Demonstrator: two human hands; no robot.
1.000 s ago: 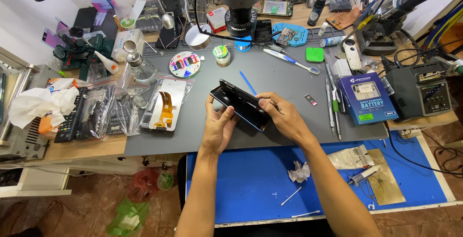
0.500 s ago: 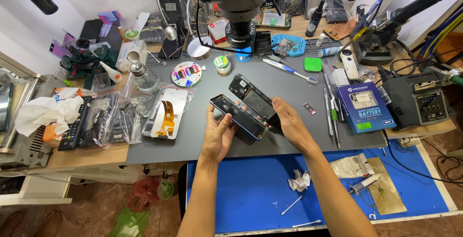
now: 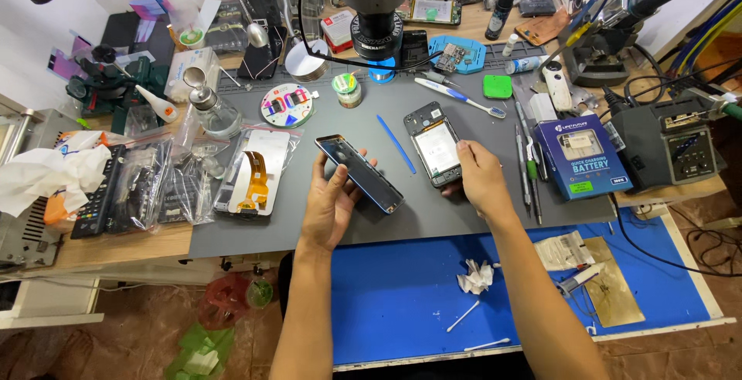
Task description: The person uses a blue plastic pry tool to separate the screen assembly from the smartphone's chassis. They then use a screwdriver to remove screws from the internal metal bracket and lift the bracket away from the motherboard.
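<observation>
The left hand (image 3: 328, 202) holds a phone screen (image 3: 359, 173); the right hand (image 3: 481, 179) rests on the opened phone body (image 3: 434, 145).
</observation>
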